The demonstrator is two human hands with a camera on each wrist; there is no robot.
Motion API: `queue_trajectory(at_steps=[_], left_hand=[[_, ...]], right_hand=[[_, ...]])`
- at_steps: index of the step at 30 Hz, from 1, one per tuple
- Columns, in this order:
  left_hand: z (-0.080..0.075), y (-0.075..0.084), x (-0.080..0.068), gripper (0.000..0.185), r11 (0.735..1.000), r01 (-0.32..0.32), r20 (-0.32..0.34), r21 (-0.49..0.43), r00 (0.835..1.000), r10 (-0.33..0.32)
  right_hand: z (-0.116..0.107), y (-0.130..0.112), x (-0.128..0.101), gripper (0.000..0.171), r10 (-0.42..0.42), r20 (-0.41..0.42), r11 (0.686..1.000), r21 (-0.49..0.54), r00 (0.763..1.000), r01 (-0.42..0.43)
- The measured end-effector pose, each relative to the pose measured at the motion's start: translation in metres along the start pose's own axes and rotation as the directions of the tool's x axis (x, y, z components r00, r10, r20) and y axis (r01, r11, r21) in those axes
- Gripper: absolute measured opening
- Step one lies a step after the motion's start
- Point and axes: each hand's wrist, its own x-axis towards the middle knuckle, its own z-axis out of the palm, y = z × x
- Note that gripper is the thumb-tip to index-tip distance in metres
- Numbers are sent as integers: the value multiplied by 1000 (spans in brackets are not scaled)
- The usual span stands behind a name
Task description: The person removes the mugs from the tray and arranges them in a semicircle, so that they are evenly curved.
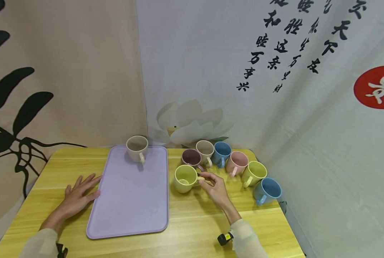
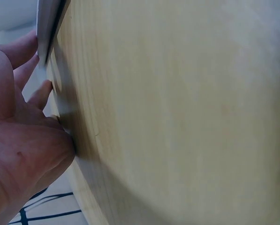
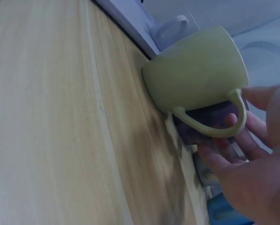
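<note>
Fingers of the right hand (image 1: 215,189) reach the handle of a pale green ceramic mug (image 1: 185,178), which stands upright on the yellow wooden table (image 1: 198,229) just right of the lilac rectangular tray (image 1: 127,200). In the right wrist view the fingertips (image 3: 231,119) pass through and behind the loop of the green mug's handle (image 3: 214,125), with the thumb above it, so the hand is at the handle but not yet curled firmly round it; the grip looks loose. Just behind that mug stands a dark purple mug (image 1: 192,157), and to its right, in a curved row running toward the near right, come a beige mug (image 1: 205,149), a blue mug (image 1: 221,152), a pink mug (image 1: 237,162), a second pale green mug (image 1: 254,172) and a second blue mug (image 1: 268,190). On the far end of the tray stands another beige mug (image 1: 137,147), upright, handle toward the near side. The left hand (image 1: 77,196) lies flat on the table at the left edge of the tray, fingers straight and spread, holding nothing; its fingertips touch or nearly touch the tray's rim. The left wrist view shows the palm (image 2: 22,154) pressed on the wood beside the tray's edge (image 2: 48,28). Behind the table hang printed cloth backdrops (image 1: 275,89).
</note>
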Motion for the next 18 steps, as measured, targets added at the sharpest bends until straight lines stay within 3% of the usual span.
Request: queue_trajectory(at_steps=[18], left_hand=[[0, 1, 0, 69, 1000, 6, -5, 20, 1000, -6]], right_hand=[[-10, -1, -4, 61, -2, 81, 997, -75, 997, 9]])
